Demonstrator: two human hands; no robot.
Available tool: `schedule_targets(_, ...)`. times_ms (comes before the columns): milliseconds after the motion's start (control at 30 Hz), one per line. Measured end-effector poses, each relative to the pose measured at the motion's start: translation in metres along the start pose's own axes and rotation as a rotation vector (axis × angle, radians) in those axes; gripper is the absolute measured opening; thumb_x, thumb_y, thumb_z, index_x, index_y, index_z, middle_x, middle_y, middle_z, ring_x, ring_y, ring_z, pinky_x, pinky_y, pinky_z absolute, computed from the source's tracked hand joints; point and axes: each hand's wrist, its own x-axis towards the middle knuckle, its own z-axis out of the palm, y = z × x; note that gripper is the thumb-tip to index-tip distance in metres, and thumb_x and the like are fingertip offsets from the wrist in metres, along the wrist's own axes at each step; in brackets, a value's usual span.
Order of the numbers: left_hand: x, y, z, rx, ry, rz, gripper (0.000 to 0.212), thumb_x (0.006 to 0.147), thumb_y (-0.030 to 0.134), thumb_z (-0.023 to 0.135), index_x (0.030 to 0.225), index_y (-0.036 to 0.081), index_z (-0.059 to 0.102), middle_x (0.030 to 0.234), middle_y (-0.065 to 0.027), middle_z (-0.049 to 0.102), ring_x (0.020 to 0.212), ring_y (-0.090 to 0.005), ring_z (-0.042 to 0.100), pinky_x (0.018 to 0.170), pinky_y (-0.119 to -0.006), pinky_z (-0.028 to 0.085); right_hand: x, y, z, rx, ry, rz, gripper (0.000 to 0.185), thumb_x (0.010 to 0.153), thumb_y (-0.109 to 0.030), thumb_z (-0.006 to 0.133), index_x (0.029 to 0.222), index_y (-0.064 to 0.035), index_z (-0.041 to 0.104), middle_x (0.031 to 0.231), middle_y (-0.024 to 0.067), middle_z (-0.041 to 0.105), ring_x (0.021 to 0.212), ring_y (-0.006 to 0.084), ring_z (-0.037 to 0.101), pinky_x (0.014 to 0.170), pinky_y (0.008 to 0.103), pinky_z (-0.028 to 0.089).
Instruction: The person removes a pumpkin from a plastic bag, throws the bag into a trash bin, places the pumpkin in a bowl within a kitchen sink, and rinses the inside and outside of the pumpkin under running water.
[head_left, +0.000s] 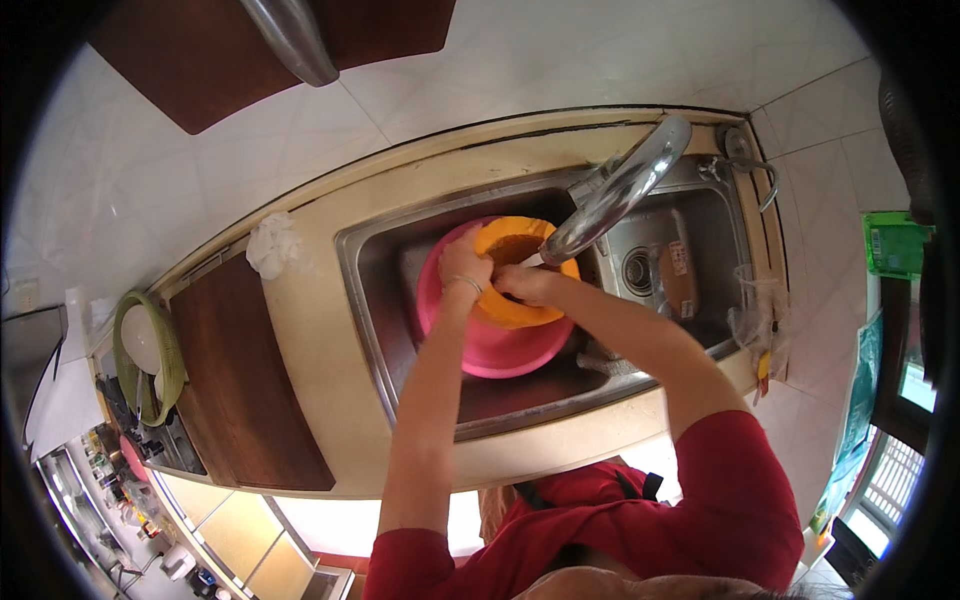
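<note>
An orange round hollow thing (514, 309) with a thick rim sits over a pink plastic basin (517, 356) in the left bowl of the steel sink. Whether it is a vessel or a hollowed pumpkin, I cannot tell. My left hand (463, 266) grips its left rim, with a thin bracelet at the wrist. Inside the hollow, my right hand (529, 285) has its fingers bent down; the fingertips and anything in them are hidden. Just above the right hand is the mouth of the chrome faucet (622, 187), beside something small and white.
The sink's right bowl has a drain (638, 270) and a brown object with labels (679, 281). A crumpled white cloth or bag (274, 244) lies on the counter. Farther left are a brown board (240, 375) and a green basket (172, 367). A clear plastic bag (754, 307) hangs right.
</note>
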Motion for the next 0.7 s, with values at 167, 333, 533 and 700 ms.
schedule_targets(167, 0.016, 0.011, -0.030, 0.187, -0.157, 0.048, 0.046, 0.068, 0.010, 0.055, 0.113, 0.016, 0.055, 0.100, -0.0167, 0.059, 0.095, -0.0316, 0.055, 0.084, -0.037, 0.044, -0.021, -0.008, -0.042, -0.754, -0.393, -0.033, 0.042, 0.072, 0.001, 0.042, 0.112, -0.0020, 0.053, 0.106, 0.0101, 0.058, 0.102, 0.0195, 0.050, 0.088, 0.0288, 0.038)
schedule_targets(333, 0.025, 0.016, -0.026, 0.327, -0.247, 0.142, 0.045, 0.069, 0.009, 0.055, 0.113, 0.019, 0.055, 0.099, -0.0158, 0.059, 0.094, -0.0314, 0.056, 0.084, -0.038, 0.044, -0.009, -0.042, -0.029, -1.773, -0.385, -0.077, 0.043, 0.077, -0.013, 0.041, 0.120, -0.0078, 0.047, 0.114, 0.0105, 0.052, 0.106, 0.0244, 0.047, 0.090, 0.0338, 0.036)
schedule_targets(533, 0.042, 0.052, -0.003, 0.322, -0.268, 0.354, 0.041, 0.069, 0.015, 0.059, 0.110, 0.019, 0.056, 0.093, -0.0143, 0.061, 0.087, -0.0320, 0.058, 0.078, -0.040, 0.047, 0.124, 0.141, -0.101, -1.317, 0.215, -0.518, 0.050, 0.085, -0.028, 0.034, 0.132, -0.0109, 0.030, 0.133, 0.0063, 0.035, 0.124, 0.0225, 0.028, 0.104, 0.0290, 0.021)
schedule_targets(700, 0.043, -0.002, 0.004, 0.372, -0.324, 0.282, 0.036, 0.068, 0.024, 0.064, 0.102, 0.015, 0.060, 0.089, -0.0144, 0.062, 0.085, -0.0324, 0.058, 0.076, -0.039, 0.046, 0.048, 0.058, -0.027, -1.400, -0.350, -0.169, 0.023, 0.080, -0.020, 0.046, 0.094, -0.0054, 0.058, 0.084, 0.0085, 0.060, 0.078, 0.0219, 0.056, 0.071, 0.0295, 0.044)
